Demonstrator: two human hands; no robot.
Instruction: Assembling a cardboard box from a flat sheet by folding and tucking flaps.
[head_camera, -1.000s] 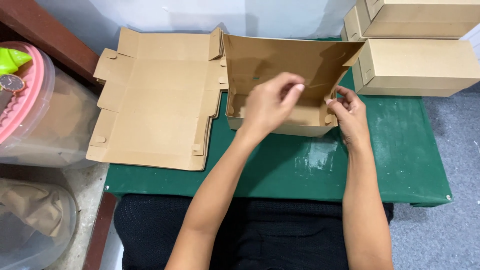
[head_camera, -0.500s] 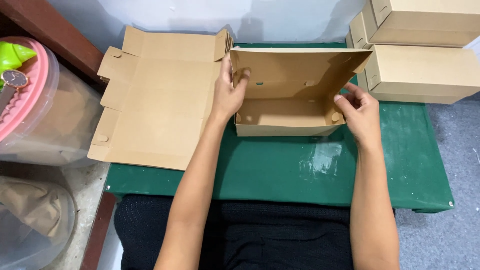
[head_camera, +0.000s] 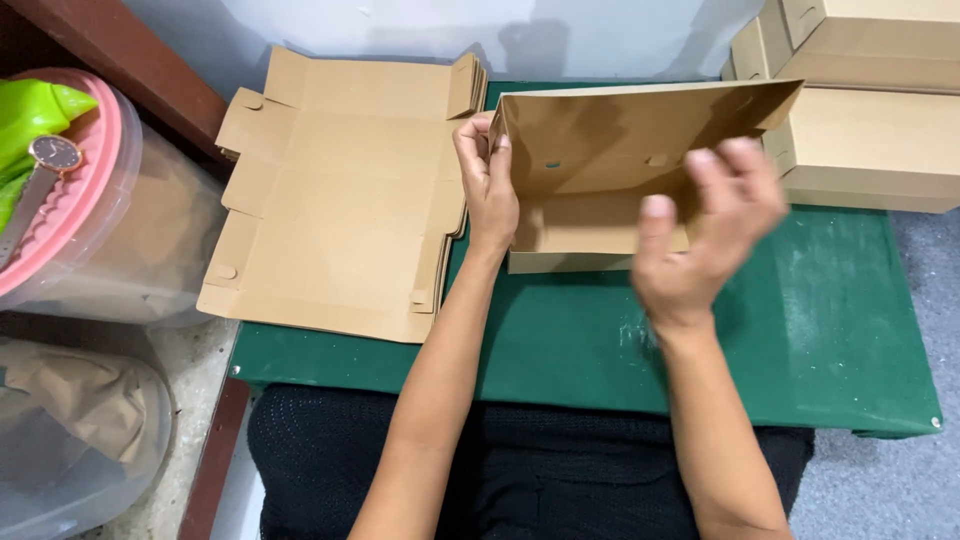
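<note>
Right hand (head_camera: 705, 235): nearest you, blurred, fingers spread and holding nothing, raised in front of the half-folded cardboard box (head_camera: 610, 180). Bring it onto the box's right wall before you press anything home.

Left hand (head_camera: 488, 180): gripping the box's left end, thumb and fingers pinching the upright side panel. Keep that pinch firm and the panel square to the base.

Box: standing on the green table (head_camera: 800, 340), lid flap raised behind. Seat each tab fully in its slot.

Stack of flat box blanks (head_camera: 340, 190): just left of the box, touching your left hand's side.

Finished boxes (head_camera: 870, 110): far right, stacked.

Lidded plastic tub (head_camera: 90, 210): far left, off the table.
</note>
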